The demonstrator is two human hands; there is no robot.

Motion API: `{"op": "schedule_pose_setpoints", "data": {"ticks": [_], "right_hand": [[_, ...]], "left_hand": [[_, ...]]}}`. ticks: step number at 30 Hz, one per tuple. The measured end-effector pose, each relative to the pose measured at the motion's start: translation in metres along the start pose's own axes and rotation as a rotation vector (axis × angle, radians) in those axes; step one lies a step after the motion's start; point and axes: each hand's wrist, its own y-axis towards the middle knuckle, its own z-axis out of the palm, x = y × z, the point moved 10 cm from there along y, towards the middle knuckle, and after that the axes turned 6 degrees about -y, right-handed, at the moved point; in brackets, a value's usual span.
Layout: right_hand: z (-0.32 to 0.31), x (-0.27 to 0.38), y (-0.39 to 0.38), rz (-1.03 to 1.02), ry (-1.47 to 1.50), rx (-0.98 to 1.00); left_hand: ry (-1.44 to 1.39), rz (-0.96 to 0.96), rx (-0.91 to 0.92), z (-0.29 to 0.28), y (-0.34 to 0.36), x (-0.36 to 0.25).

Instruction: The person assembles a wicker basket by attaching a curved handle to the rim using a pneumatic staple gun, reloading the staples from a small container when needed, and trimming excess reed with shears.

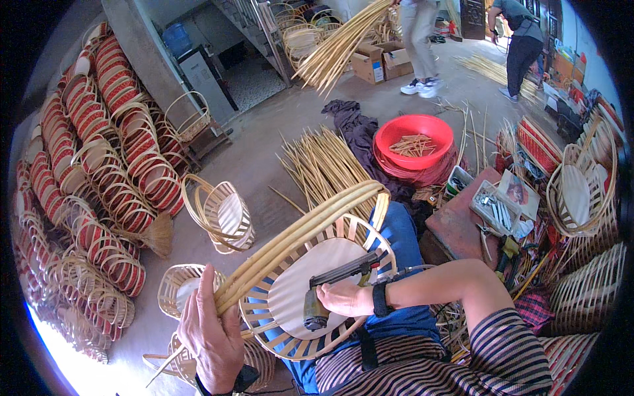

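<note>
A woven slat basket [310,264] with a pale oval base rests on my lap, its tall handle of bent canes [290,237] arching over it. My left hand [211,336] is on the lower left end of that handle, thumb and fingers against the canes, forefinger pointing up. My right hand [343,298] grips a black and olive staple gun [314,310] inside the basket, with a hose running off to the right.
Stacked red-banded baskets [139,152] line the left. Loose baskets [228,218], cane rods [323,165], a red basin [413,158] and a tool tray [495,204] surround me. Two people [419,39] [518,53] stand behind, near cardboard boxes [370,63].
</note>
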Motion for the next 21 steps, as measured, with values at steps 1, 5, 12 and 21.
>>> {"op": "schedule_pose_setpoints", "data": {"ticks": [1,5,12,21], "right_hand": [[-0.001,0.0,-0.001,-0.008,0.029,-0.036],[0.023,-0.003,-0.002,-0.023,-0.032,0.105],[0.034,0.028,-0.02,-0.435,-0.339,-0.339],[-0.243,0.022,-0.023,-0.303,0.207,-0.533]], "left_hand": [[-0.003,0.014,-0.007,0.0,0.002,-0.001],[-0.021,-0.007,0.011,0.004,0.011,0.004],[-0.068,0.007,0.01,0.003,0.021,0.021],[-0.084,0.052,0.036,0.036,0.048,0.006]]}}
